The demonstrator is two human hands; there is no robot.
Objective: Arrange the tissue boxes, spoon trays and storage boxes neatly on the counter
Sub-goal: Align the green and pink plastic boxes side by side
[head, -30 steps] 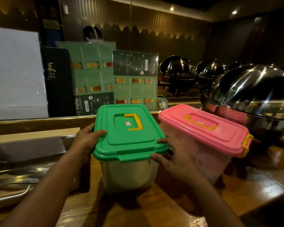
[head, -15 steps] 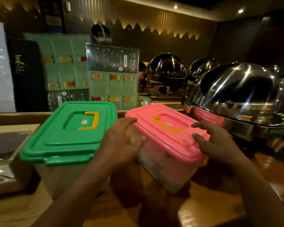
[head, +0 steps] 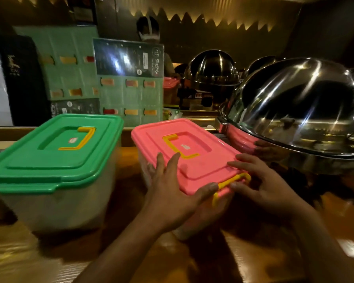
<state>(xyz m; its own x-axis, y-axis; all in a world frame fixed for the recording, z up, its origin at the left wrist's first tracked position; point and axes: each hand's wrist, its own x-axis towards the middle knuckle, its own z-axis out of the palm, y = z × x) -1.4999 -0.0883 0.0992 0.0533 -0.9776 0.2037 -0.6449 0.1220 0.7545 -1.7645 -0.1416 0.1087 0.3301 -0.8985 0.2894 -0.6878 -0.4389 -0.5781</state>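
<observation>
Two clear storage boxes stand side by side on the wooden counter [head: 49, 256]. The left one has a green lid [head: 55, 152] with a yellow handle. The right one has a pink lid [head: 190, 160] with a yellow handle and a yellow clasp at its near end. My left hand [head: 172, 193] grips the pink-lidded box at its near left corner, fingers up along the side and thumb on the front edge. My right hand [head: 260, 184] holds the near right corner, fingers on the lid and the clasp.
A large shiny metal dome cover [head: 300, 111] stands close to the right of the pink box, with more domes [head: 213, 68] behind. Green menu boards [head: 129, 97] lean against the back rail. A person [head: 149, 31] stands behind them.
Both hands left the green-lidded box and took hold of the pink-lidded box. The pink box has turned, its long axis now nearly parallel to the green one.
</observation>
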